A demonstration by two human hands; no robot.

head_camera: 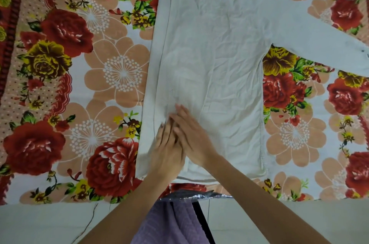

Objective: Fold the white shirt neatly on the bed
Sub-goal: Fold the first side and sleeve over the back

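Now | left hand [165, 152], right hand [192, 134] flat on creased white shirt [215, 54]

Open bedspread [99, 64] lies flat to the left of the white shirt [215, 64]; to the right, the outstretched sleeve [319, 44] crosses it. The left hand [165, 150] and right hand [191, 134] overlap, crowding the shirt's near left corner.

I am seeing the shirt [215, 64] lying flat on the bed [95, 88], hem nearest me. One sleeve [323, 44] is extending right across the bed. Both hands are resting on the shirt's near left part, the right hand [191, 134] lying partly over the left hand [165, 150].
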